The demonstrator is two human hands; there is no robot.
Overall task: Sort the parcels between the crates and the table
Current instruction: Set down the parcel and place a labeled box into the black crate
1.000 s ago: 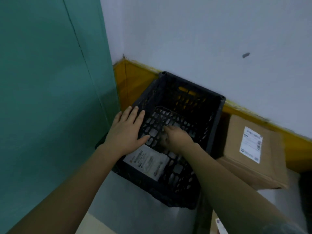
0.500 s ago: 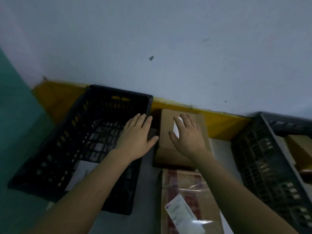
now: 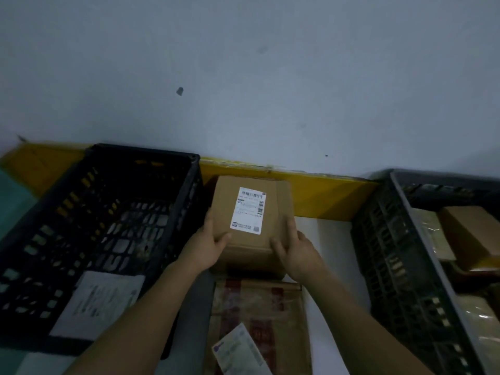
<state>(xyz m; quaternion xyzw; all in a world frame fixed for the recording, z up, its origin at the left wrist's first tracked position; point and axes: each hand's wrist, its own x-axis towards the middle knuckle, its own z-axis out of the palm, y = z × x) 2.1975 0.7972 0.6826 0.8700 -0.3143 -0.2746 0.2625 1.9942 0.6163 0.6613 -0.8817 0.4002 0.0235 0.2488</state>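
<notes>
Hands bracket the brown box [image 3: 250, 220] on the table [image 3: 330, 239] between the crates: my left hand [image 3: 207, 246] and right hand [image 3: 297, 251] grip its near corners; I'd lift level, thumbs on top; left crate [image 3: 81, 185] holds one flat labelled parcel [image 3: 100, 301]; right crate [image 3: 400, 253] holds several cardboard boxes [image 3: 470, 234].

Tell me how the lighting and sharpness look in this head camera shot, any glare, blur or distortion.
Head view: dim and bluish, no hard shadows; the box between left hand and right hand is fairly sharp, its label bright but too small to read; glare glints on wrapped parcels in the right crate; wide-angle bending tilts the left crate outward.
</notes>
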